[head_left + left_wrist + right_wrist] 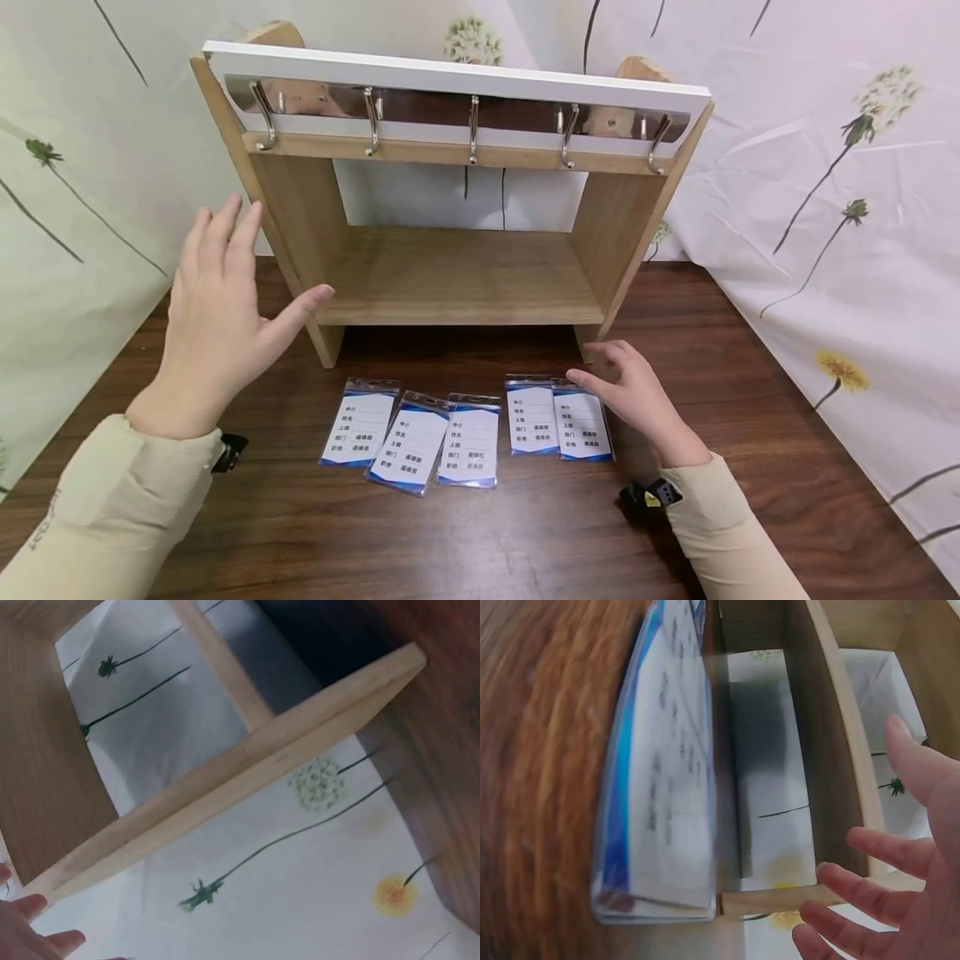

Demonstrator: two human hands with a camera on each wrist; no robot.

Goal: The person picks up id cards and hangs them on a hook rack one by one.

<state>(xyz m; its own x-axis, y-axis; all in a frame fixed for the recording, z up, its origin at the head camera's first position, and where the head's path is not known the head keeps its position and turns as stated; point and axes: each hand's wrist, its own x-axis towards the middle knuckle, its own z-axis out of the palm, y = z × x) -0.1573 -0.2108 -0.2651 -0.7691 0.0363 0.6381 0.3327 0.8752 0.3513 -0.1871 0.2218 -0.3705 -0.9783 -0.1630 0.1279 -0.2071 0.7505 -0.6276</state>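
Observation:
Several clear-sleeved badge cards with blue and white print lie on the table in front of a wooden rack (465,275). Three form a left group: a left card (360,423), a tilted middle card (410,443) and a third card (469,442). To their right are two overlapping cards, one (531,417) beside the rightmost card (583,423). My left hand (217,308) is raised at the rack's left side, fingers spread, holding nothing. Over the top of the rightmost card my right hand (630,392) hovers with fingers apart; its palm is bare in the right wrist view.
Along the rack's top runs a white board with a metal strip (517,117) and several hooks (474,129). A shelf (457,279) spans its lower part. Dandelion-patterned cloth (825,208) hangs behind and beside the dark wooden table (495,550).

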